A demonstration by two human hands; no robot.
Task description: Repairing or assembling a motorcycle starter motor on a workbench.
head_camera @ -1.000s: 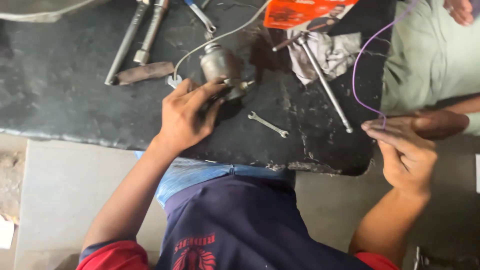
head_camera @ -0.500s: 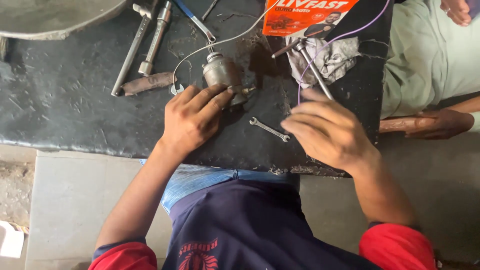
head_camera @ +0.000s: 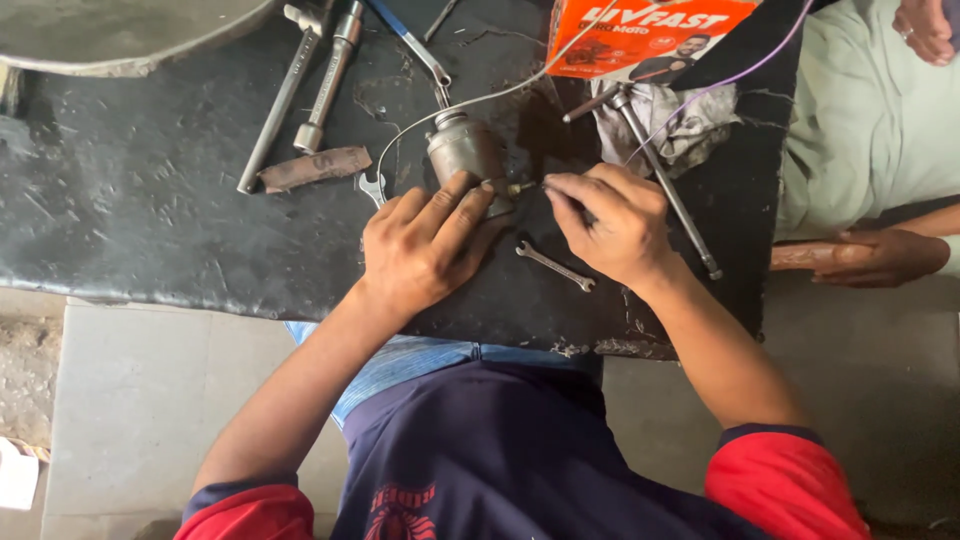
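Grey metal, a small cylindrical motor point(head_camera: 465, 150) lies near the middle of the dark, oily bench point(head_camera: 130, 200), with a pale wire running from its far end. The left hand point(head_camera: 425, 245) lies over the motor's near side, fingers spread and pressing on it to keep it steady. The right hand point(head_camera: 610, 220) sits just right of it, fingertips pinched on a thin tool or stud at a small brass-coloured terminal point(head_camera: 520, 187) on the motor's side; which of the 2 it is I cannot tell. My judgement: work on that terminal is under way, not finished, and the motor is still whole. A small spanner point(head_camera: 556, 266) lies untouched between the 2 hands, on the near side. Further off lie 2 long socket tools point(head_camera: 310, 85), a rag point(head_camera: 675, 125) and an orange box point(head_camera: 640, 35). Another person's hand point(head_camera: 875, 255) rests off the right edge.
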